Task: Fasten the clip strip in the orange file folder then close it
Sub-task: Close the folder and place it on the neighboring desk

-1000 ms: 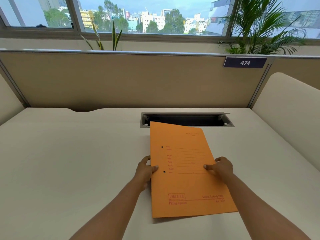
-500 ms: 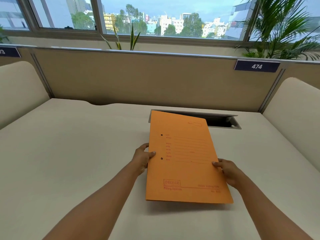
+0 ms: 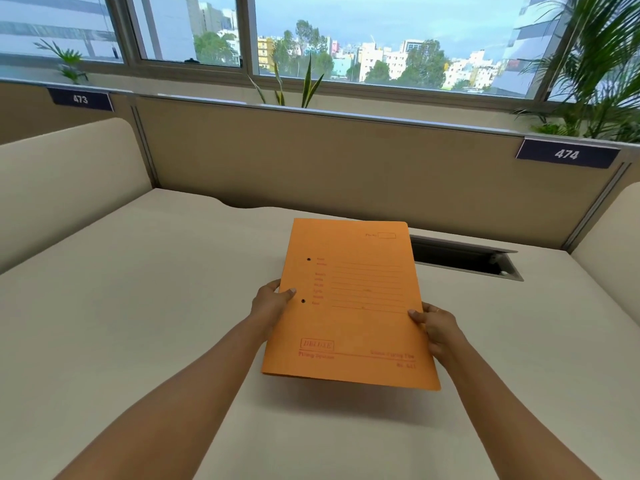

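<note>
The orange file folder (image 3: 353, 306) is closed, front cover up, with red printed lines and two small holes near its left edge. It hangs above the white desk (image 3: 138, 323) and casts a shadow below its near edge. My left hand (image 3: 272, 301) grips the folder's left edge, thumb on top beside the lower hole. My right hand (image 3: 436, 327) holds the right edge, thumb on the cover. The clip strip is hidden inside the closed folder.
A dark cable slot (image 3: 464, 258) is cut into the desk behind the folder, to the right. Beige partition walls (image 3: 311, 161) ring the desk on three sides, with number plates 473 (image 3: 80, 99) and 474 (image 3: 566, 154). Plants stand at the window behind.
The folder has come up off the desk and shifted left and away from the slot, held in both hands. My right hand slid from the cover to the right edge. The view turned left.
</note>
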Demonstrator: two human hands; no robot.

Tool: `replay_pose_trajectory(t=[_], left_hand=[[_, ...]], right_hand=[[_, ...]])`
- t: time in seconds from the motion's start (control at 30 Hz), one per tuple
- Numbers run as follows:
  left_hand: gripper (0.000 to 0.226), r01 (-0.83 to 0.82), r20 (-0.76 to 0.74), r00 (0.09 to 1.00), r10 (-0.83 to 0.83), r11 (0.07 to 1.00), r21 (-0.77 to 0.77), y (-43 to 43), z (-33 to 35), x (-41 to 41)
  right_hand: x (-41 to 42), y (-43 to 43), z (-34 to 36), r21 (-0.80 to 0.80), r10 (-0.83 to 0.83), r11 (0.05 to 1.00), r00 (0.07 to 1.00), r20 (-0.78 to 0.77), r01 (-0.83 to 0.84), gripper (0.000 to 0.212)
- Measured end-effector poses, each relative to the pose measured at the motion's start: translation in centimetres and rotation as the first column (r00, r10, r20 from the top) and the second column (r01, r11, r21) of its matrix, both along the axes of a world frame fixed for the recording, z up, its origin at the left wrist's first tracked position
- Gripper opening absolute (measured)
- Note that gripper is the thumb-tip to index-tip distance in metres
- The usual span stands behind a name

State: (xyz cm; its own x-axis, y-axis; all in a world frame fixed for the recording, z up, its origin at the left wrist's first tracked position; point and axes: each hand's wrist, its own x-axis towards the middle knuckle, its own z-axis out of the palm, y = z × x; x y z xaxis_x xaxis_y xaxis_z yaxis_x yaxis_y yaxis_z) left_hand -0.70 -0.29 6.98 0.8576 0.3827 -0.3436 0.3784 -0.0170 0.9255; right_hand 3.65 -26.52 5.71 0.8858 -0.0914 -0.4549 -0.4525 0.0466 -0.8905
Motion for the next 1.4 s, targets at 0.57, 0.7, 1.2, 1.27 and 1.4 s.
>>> replay_pose_trajectory(t=[0.57, 0.7, 1.2, 1.27, 1.4], left_hand=[[0.053, 0.014, -0.048, 0.999, 0.010, 0.876, 0.481, 24.1, 0.4, 0.4], [0.052, 0.066, -0.091, 0.996, -0.007, 0.747, 0.662, 29.7, 0.0, 0.9], [0.064, 0.372, -0.365, 0.924, -0.117, 0.500, 0.782, 42.9, -3.9, 1.3], [0.065, 0.387, -0.383, 0.917, -0.112, 0.484, 0.785, 44.2, -4.7, 1.6], [0.067, 0.404, -0.411, 0.908, -0.085, 0.438, 0.803, 46.5, -5.9, 2.2]], right_hand=[[1.2, 27.0, 1.3, 0.144, -0.082, 0.987, 0.996, 0.030, 0.077, 0.029], [1.9, 33.8, 1.2, 0.145, -0.099, 0.985, 0.994, 0.035, 0.093, 0.029], [2.7, 53.1, -1.6, 0.068, -0.088, 0.994, 0.996, 0.011, 0.087, 0.025], [3.1, 54.5, -2.2, 0.077, -0.078, 0.994, 0.997, 0.006, 0.077, 0.023], [3.8, 56.6, -3.4, 0.055, -0.054, 0.997, 0.998, -0.016, 0.055, 0.024]])
